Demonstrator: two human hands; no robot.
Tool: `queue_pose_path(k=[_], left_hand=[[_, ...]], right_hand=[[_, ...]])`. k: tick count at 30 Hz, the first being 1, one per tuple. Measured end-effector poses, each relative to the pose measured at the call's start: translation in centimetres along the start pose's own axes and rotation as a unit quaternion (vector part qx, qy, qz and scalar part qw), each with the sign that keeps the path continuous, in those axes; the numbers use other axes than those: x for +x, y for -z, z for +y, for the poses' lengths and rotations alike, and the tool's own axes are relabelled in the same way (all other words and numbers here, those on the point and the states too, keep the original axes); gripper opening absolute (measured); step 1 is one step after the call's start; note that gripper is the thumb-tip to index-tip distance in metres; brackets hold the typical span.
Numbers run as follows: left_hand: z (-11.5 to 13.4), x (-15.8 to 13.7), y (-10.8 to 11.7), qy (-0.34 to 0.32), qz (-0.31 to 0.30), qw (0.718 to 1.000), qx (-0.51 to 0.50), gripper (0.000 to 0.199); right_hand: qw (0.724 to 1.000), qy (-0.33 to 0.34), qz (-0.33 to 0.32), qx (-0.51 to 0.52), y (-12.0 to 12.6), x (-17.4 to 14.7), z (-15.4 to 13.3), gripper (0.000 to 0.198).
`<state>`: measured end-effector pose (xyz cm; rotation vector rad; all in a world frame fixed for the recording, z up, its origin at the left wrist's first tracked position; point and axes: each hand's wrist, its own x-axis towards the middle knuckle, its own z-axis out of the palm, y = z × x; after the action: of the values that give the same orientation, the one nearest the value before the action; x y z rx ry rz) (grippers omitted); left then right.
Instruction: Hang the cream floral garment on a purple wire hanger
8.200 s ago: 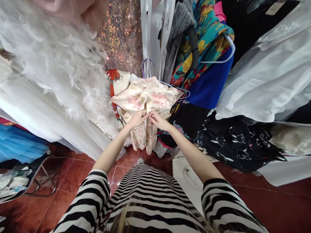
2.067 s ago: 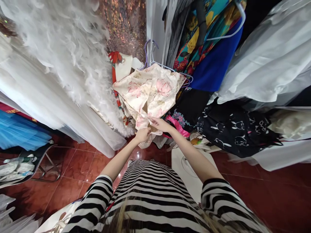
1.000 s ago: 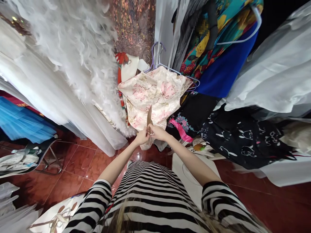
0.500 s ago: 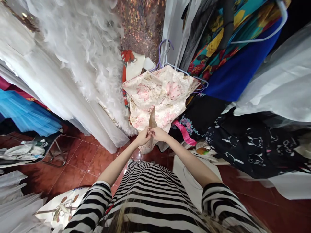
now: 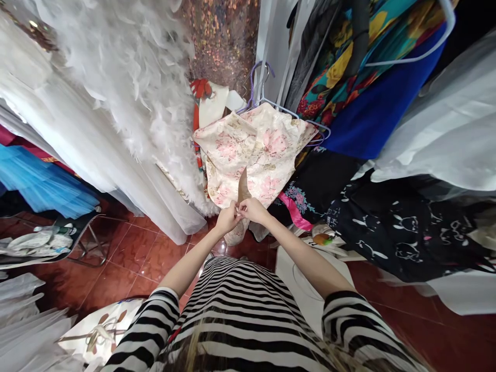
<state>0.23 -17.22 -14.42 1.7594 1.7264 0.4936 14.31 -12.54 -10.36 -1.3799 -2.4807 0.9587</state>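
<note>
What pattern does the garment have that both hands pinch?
Pink flowers on cream satin garment, seen in the head view.

the fingertips of both hands, left hand (image 5: pixel 228 218) and right hand (image 5: pixel 251 209), meet at the open seam of the floral dress (image 5: pixel 256 155), and what they pinch is too small to tell. the dress hem hangs hidden behind them. the blue skirt (image 5: pixel 34 181) runs off the left edge.

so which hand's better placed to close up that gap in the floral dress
Either, but slightly the right hand: it pinches the edge just under the gap in the floral dress, while the left hand grips lower.
</note>
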Motion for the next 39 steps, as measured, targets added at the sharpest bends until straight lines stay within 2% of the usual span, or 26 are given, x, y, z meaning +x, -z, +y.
queue_pose_path(k=[8, 19, 28, 33, 39], left_hand=[[-0.3, -0.1, 0.4, 0.018, 0.02, 0.998, -0.049, 0.04], [0.2, 0.4, 1.1, 0.019, -0.004, 0.994, -0.103, 0.033], [0.6, 0.8, 1.7, 0.015, -0.011, 0.996, -0.084, 0.031], [0.8, 0.7, 2.5, 0.004, -0.021, 0.998, -0.066, 0.031], [1.2, 0.8, 1.9, -0.009, -0.013, 0.998, -0.063, 0.036]], right_hand=[[0.998, -0.028, 0.035, 0.04, -0.5, 0.2, 0.1, 0.017], [0.994, -0.026, 0.035, 0.104, -0.3, 0.9, 1.4, 0.021], [0.989, -0.058, 0.059, 0.126, 0.0, 1.8, 1.9, 0.025], [0.986, -0.06, 0.024, 0.154, 0.5, 1.4, 1.4, 0.024], [0.98, -0.06, -0.038, 0.187, 0.4, 0.2, 0.9, 0.027]])
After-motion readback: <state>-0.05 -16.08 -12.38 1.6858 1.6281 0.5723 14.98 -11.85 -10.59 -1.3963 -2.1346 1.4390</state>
